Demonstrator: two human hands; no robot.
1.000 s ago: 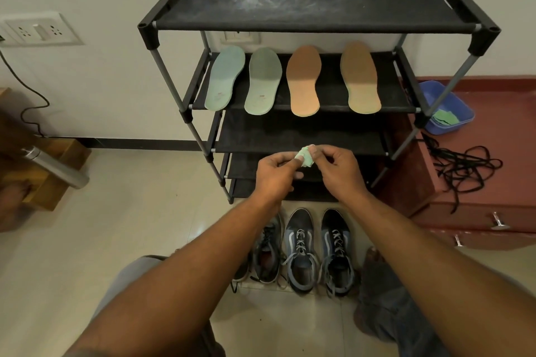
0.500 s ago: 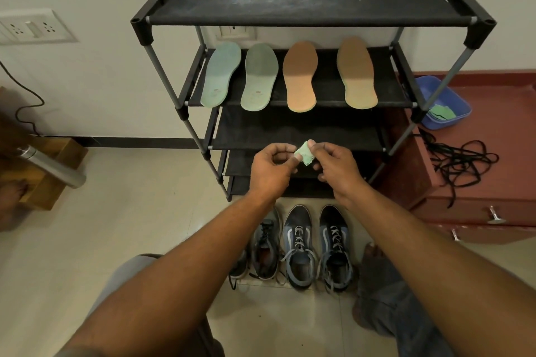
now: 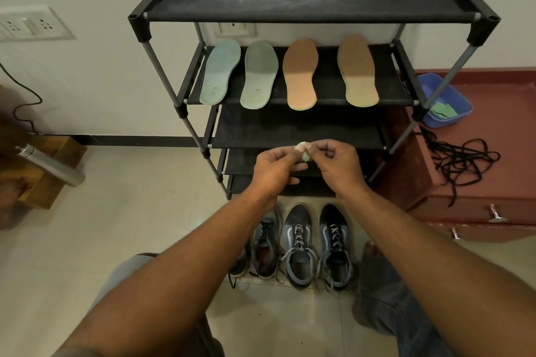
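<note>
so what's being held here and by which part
A small pale green wad, pinched at the fingertips of both hands: left hand on its left side, right hand on its right.

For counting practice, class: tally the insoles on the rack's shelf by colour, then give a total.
Green insoles: 2
Orange insoles: 2
Total: 4
</note>
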